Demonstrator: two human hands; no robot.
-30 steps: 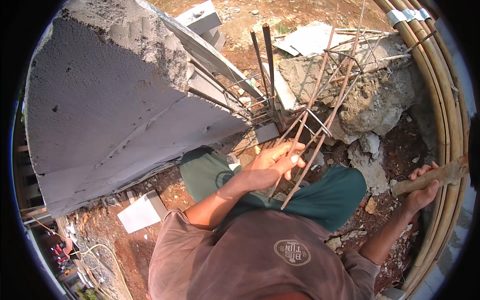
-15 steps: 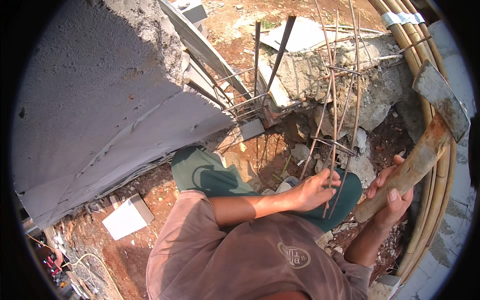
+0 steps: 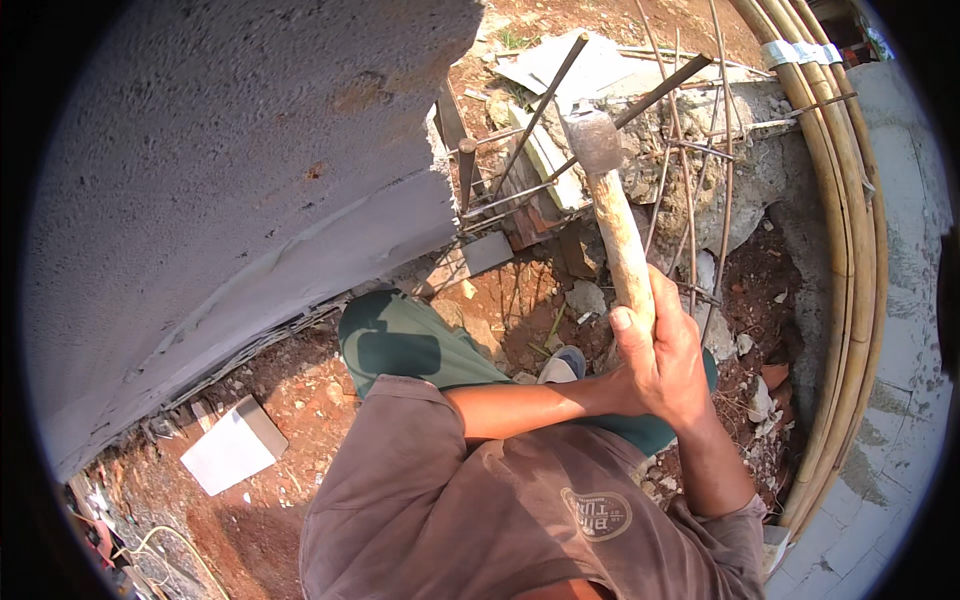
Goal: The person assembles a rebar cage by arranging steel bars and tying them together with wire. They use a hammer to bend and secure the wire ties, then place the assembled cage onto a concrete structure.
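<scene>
My right hand (image 3: 672,355) is wrapped round the pale wooden handle (image 3: 622,235) of a hammer, its thumb lying along the wood. The hammer's worn metal head (image 3: 594,140) is raised, in line with the dark steel bars behind it. My left forearm (image 3: 530,408) crosses my lap from the left. Only the wrist side of my left hand (image 3: 622,392) shows; its fingers are hidden behind my right hand. Just beyond both hands stands a thin rebar cage (image 3: 689,185) with tied cross-links, its lower end covered by my hands.
A large grey plastered slab (image 3: 250,200) fills the left side. Thick steel bars (image 3: 540,110) jut out beside its edge. Broken concrete (image 3: 750,180) lies ahead. Bundled bamboo poles (image 3: 850,270) curve along the right, by a grey block wall (image 3: 905,350). A white block (image 3: 235,445) lies on red soil.
My right hand has brought the hammer left and upright, in front of the cage. My left hand, earlier pinching a cage rod, is now behind my right hand. The view has shifted slightly.
</scene>
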